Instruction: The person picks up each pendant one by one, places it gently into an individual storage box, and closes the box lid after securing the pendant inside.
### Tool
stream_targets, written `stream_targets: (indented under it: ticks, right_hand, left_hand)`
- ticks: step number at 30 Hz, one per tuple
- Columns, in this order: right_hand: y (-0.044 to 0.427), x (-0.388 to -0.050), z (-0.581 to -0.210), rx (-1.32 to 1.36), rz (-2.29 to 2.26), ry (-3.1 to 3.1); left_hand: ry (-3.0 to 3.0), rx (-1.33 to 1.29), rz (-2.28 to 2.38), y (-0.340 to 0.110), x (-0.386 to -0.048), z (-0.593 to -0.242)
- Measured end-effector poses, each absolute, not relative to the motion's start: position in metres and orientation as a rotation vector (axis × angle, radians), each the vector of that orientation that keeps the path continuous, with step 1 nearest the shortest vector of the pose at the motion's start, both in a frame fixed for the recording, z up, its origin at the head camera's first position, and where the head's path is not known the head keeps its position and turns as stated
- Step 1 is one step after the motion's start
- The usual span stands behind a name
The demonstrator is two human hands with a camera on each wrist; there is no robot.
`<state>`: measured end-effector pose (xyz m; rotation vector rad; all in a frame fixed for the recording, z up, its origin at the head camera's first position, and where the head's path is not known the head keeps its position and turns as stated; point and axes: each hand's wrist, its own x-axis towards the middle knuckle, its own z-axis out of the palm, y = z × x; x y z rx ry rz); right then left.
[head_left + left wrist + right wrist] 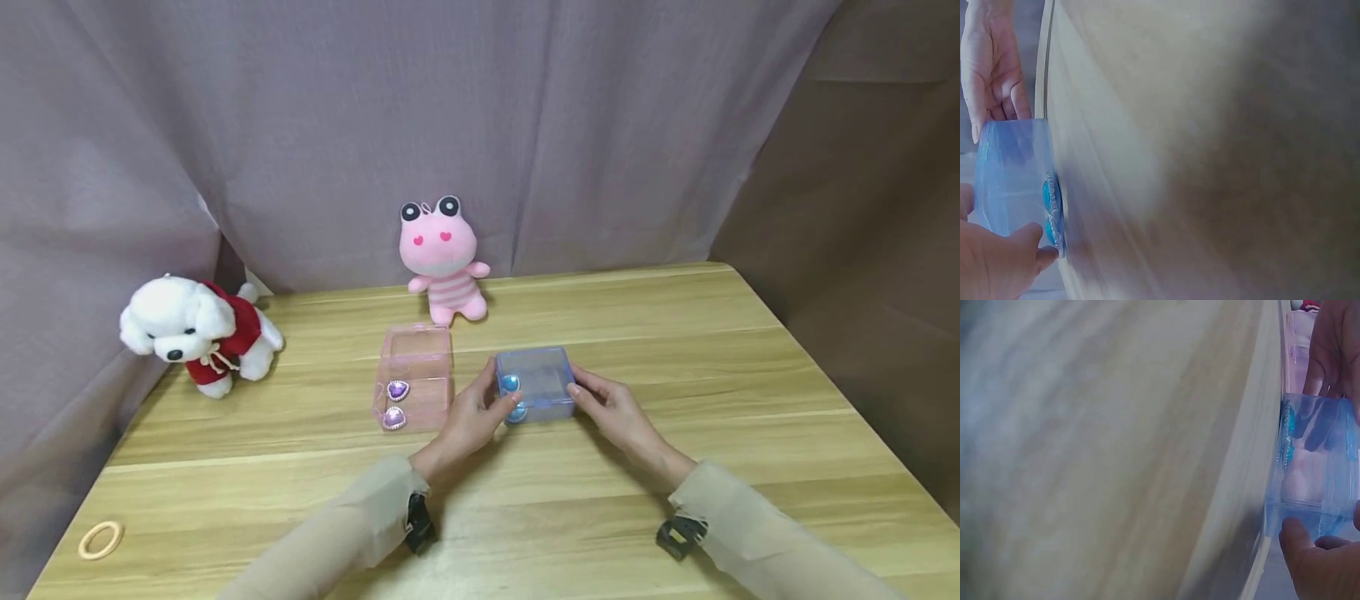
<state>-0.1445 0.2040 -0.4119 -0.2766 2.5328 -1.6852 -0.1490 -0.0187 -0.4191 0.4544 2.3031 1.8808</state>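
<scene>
A clear blue plastic box (542, 379) with its lid down sits on the table between both hands. Through its wall two blue gems (511, 383) show at the left side. My left hand (474, 417) grips the box's left side, thumb at the front. On the opposite side my right hand (618, 417) holds it, thumb near the front right corner. In the left wrist view the blue gems (1051, 197) lie along the bottom of the box. Left of it, a clear pink box (427, 404) stands with its lid folded back, holding two purple heart-shaped gems (397, 390).
A pink frog plush (442, 258) sits at the back against the curtain (360, 125). To the far left stands a white toy dog (202, 329) in a red garment. A wooden ring (101, 540) lies at the table's front left.
</scene>
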Motion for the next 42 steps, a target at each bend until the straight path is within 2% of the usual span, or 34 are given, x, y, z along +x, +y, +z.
stream_targets:
  ticks: [15,26,29,34,38,42]
  right_hand:
    - [0.204,-0.144,-0.417,-0.389,-1.569,2.636]
    - [0.203,-0.15,-0.409,-0.234,-1.649,2.634]
    - [0.198,-0.153,-0.396,-0.14,-1.817,2.605]
    - [0.164,-0.167,-0.36,-0.106,-2.155,2.391]
    - [0.116,-0.18,-0.345,-0.046,-2.236,2.03]
    - [0.074,-0.197,-0.354,0.064,-2.248,1.774]
  left_hand:
    - [2.339,0.452,1.873,-0.017,-0.15,-0.423]
    - [2.496,0.361,1.747,-0.012,-0.15,-0.404]
    - [2.513,0.436,1.725,-0.033,-0.144,-0.389]
    - [2.521,0.451,1.824,-0.099,-0.142,-0.37]
    - [2.454,0.287,1.841,-0.15,-0.138,-0.379]
    - [2.359,0.205,1.744,-0.175,-0.129,-0.396]
